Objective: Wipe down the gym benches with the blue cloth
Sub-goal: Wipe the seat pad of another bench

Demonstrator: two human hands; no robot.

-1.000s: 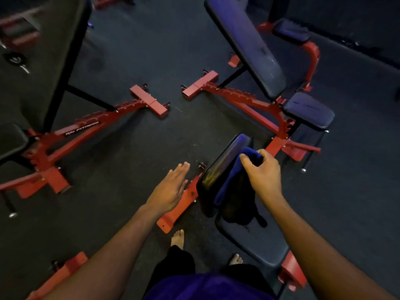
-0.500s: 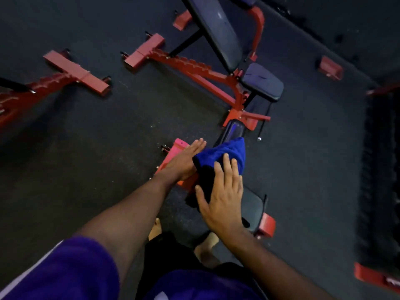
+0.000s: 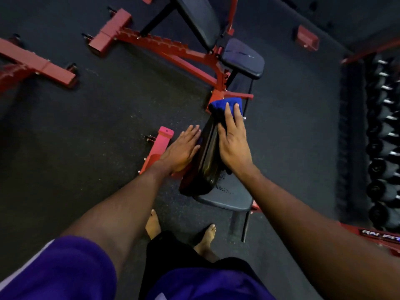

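While flat R hand [image 3: 233, 146] has pushed blue cloth [image 3: 224, 105] to backrest [image 3: 203, 163] top, flat L hand [image 3: 180, 151] stays alongside backrest.

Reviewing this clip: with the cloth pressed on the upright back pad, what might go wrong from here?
1. The right hand presses the blue cloth flat near the back pad's top edge; the cloth may slide off.
2. Bare feet stand close to the red bench frame, so a stubbed toe seems possible.

Dark rubber floor [image 3: 108, 109], dumbbell rack [image 3: 383, 135] at right
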